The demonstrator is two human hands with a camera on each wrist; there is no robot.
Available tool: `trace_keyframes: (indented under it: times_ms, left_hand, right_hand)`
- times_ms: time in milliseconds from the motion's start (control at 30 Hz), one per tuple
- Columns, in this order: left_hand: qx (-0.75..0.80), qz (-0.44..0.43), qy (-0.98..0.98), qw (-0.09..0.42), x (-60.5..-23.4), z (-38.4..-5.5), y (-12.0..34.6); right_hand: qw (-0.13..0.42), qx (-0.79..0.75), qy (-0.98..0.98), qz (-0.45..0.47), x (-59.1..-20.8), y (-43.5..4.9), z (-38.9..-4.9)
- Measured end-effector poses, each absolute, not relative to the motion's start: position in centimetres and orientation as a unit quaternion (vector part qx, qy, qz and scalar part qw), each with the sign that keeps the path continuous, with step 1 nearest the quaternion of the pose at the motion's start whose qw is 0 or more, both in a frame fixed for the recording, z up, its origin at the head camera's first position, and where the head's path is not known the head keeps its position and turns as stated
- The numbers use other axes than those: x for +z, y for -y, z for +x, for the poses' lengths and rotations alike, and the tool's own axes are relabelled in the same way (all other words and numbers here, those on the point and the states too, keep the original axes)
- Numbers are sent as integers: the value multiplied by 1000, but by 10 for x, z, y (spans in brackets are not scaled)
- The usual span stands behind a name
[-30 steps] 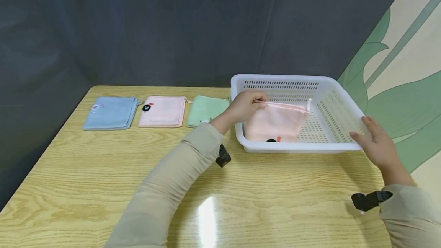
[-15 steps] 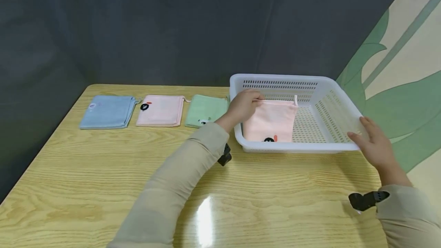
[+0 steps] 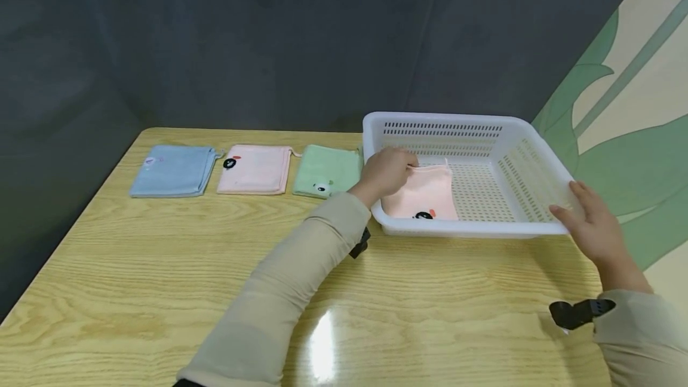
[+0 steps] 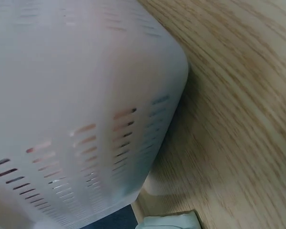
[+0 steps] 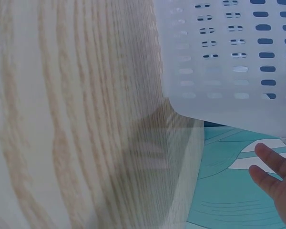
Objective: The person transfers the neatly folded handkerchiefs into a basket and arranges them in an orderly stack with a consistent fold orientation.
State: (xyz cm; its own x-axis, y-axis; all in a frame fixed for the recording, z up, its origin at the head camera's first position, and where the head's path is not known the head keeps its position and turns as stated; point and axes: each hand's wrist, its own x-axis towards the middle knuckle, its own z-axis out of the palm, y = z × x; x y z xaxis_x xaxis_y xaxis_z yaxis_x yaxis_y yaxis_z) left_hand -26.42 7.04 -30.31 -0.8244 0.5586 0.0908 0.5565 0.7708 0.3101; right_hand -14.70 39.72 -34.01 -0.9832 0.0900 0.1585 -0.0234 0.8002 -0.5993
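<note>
A folded pink hand towel (image 3: pixel 423 193) with a dark eye-like patch lies inside the white plastic basket (image 3: pixel 462 230), at its left end. My left hand (image 3: pixel 388 172) reaches over the basket's left rim and pinches the towel's upper left edge; its fingertips are partly hidden. At the basket's front right corner, my right hand (image 3: pixel 593 229) holds the rim, thumb over the inside and fingers outside. In the right wrist view, fingers (image 5: pixel 276 162) show beside the basket's slotted wall (image 5: pixel 219 71). Only the basket's outer side (image 4: pixel 86 95) fills the left wrist view, hiding the left hand.
Left of the basket, a green towel (image 3: pixel 328 169), another pink towel (image 3: pixel 255 169) and a blue towel (image 3: pixel 174 171) lie folded in a row on the wooden table (image 3: pixel 161 279). A dark curtain (image 3: pixel 269 46) hangs behind, and a painted wall (image 3: pixel 645 136) stands at right.
The pink towel in the basket has come down and shifted left, flatter against the bottom. My left hand has lowered with it. My right hand keeps its place on the rim.
</note>
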Motion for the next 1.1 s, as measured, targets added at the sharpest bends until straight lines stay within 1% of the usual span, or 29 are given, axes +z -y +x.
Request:
trace_keyframes:
  times_ms: [233,467,833,1100]
  left_hand:
    - [165,278,-946,1,-302,-263,-70]
    - [210,260,-942,-30,-303,-263,-66]
    - [260,246,-934,-22,-307,-264,-65]
    - [285,260,-923,0,-305,-266,-64]
  right_hand:
    - [93,311,946,-15,-338,-396,-148]
    - [95,316,944,-15,-338,-393,-149]
    - [99,316,943,-14,-342,-395,-147]
    - [98,316,944,-18,-340,-395,-148]
